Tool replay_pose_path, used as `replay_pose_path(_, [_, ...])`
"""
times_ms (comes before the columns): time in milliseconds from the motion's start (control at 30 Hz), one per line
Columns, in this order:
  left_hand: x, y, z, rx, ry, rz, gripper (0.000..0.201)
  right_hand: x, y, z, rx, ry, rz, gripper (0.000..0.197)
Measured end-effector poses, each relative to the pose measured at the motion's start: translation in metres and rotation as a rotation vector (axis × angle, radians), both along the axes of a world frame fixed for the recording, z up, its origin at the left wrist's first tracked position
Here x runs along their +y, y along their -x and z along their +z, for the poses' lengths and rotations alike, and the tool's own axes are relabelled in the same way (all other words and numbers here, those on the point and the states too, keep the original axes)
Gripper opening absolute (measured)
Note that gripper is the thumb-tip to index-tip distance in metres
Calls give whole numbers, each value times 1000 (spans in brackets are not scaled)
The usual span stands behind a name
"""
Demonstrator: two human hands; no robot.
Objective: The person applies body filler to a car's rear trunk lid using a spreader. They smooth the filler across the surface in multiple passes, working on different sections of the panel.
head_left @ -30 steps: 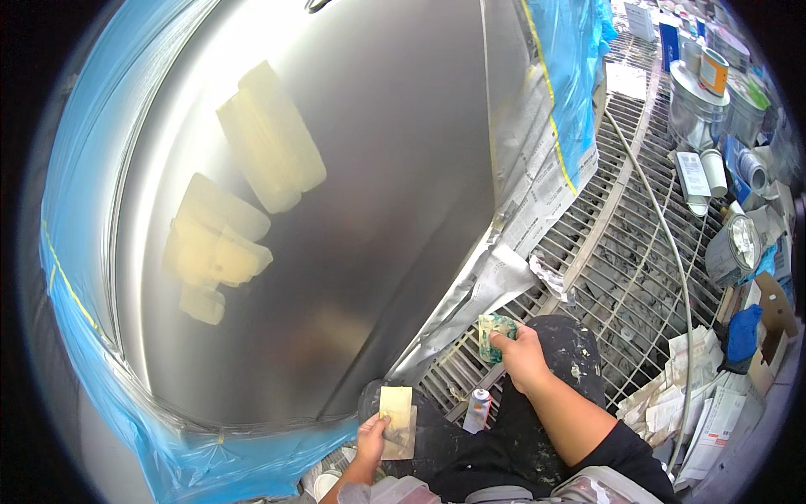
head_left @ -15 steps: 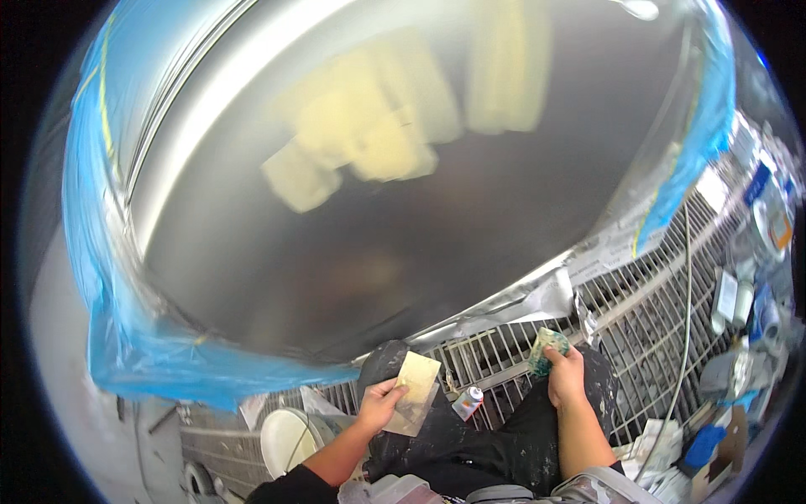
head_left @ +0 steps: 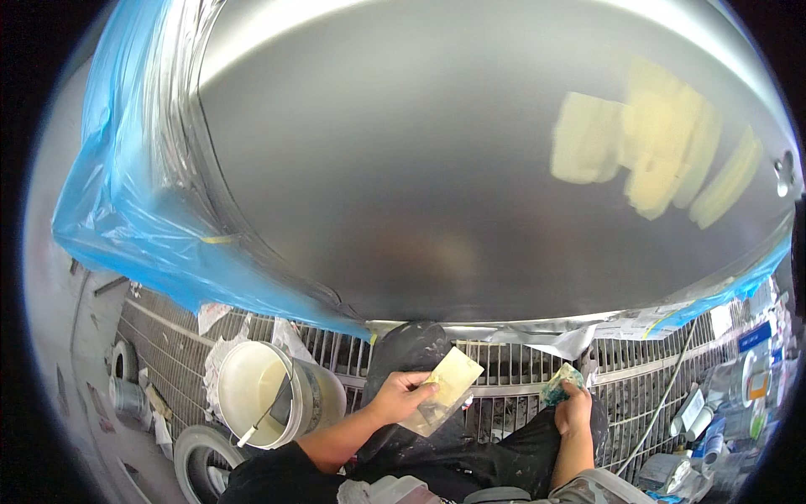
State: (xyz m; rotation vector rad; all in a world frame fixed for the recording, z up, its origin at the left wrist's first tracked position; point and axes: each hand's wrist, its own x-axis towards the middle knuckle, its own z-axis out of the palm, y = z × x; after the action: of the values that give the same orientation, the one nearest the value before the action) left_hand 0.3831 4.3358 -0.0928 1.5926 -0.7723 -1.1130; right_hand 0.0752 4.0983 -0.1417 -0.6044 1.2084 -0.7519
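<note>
My left hand (head_left: 403, 396) grips a thin rectangular plate (head_left: 456, 380) smeared with pale yellow putty, tilted over my knee. In my right hand (head_left: 574, 407), fingers are closed on a small green spreader (head_left: 564, 380) with pale yellow smears. Both hands are held low, apart from the large grey vehicle panel (head_left: 403, 168) ahead. Broad pale yellow putty strokes (head_left: 588, 134) lie on the panel's right part.
Blue masking film (head_left: 126, 210) wraps the panel's left side. A white bucket (head_left: 323, 403) stands left of me, near a tyre (head_left: 191, 445). Metal floor grating (head_left: 625, 391) runs beneath. Cans and bottles (head_left: 747, 382) crowd the right, beside a hose (head_left: 672, 391).
My view has swung left, so the putty strokes appear further right and more of the bucket shows. Both hands keep their hold.
</note>
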Motion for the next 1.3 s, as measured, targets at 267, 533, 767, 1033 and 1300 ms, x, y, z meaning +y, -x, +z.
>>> replay_pose_path(267, [11, -10, -2, 224, 66, 29, 27, -11, -21, -27, 6, 32, -16, 15])
replay_pose_path(533, [14, -10, -8, 266, 94, 29, 29, -17, -21, -39, 60, 5, 8, 16])
replay_pose_path(767, [16, -12, -14, 293, 89, 30, 27, -15, -25, -36, 4, -14, -7, 16])
replay_pose_path(1033, [15, -12, -12, 268, 84, 29, 25, -9, -24, -26, -7, 42, 85, 18])
replay_pose_path(1300, [13, -12, -11, 234, 90, 16, 26, -8, -21, -31, -74, 47, 79, 21])
